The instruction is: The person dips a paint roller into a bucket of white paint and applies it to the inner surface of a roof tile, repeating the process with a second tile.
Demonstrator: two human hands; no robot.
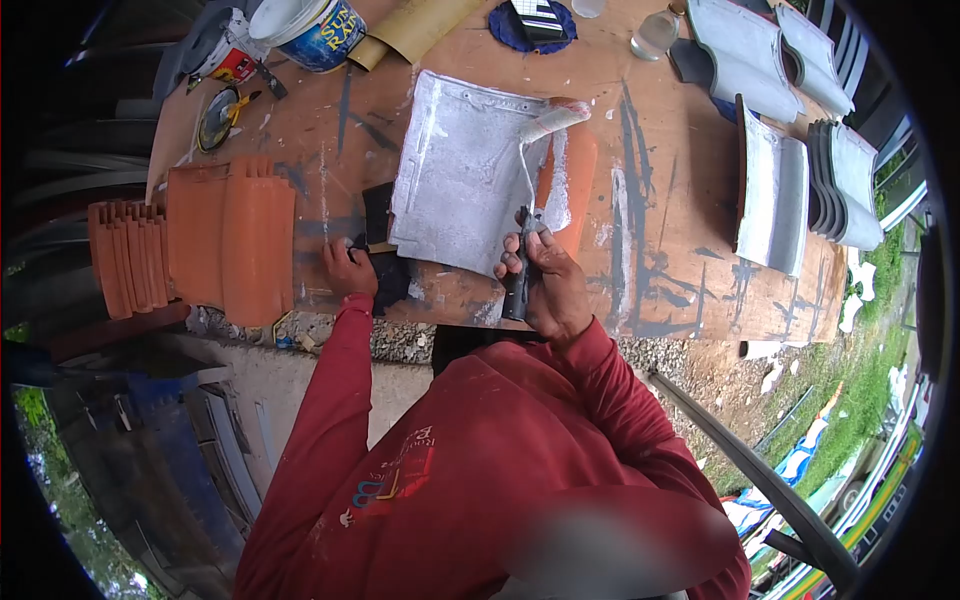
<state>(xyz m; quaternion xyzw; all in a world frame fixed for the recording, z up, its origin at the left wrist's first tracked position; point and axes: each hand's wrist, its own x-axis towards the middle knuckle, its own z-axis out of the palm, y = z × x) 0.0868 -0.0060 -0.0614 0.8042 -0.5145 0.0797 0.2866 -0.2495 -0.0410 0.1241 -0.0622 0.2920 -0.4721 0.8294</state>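
My right hand [545, 275] is closed around the black handle of a paint roller [557, 121], whose whitish sleeve rests on the upper right of a roof tile [460, 165]. Most of that tile is coated whitish grey; its right side shows bare orange with a white streak. My left hand [350, 270] lies at the table's near edge, empty, fingers loosely bent and apart. Beside it are a dark flat piece [378, 212] and a dark cloth [393, 280], partly under the tile's lower left corner.
Orange tiles [230, 240] stand stacked at the left of the wooden table [680, 215]. Grey-coated tiles [772, 195] stand at the right, with more behind. Along the back are a paint bucket [320, 38], a smaller can [228, 55], a phone [538, 20] and a glass jar [655, 36].
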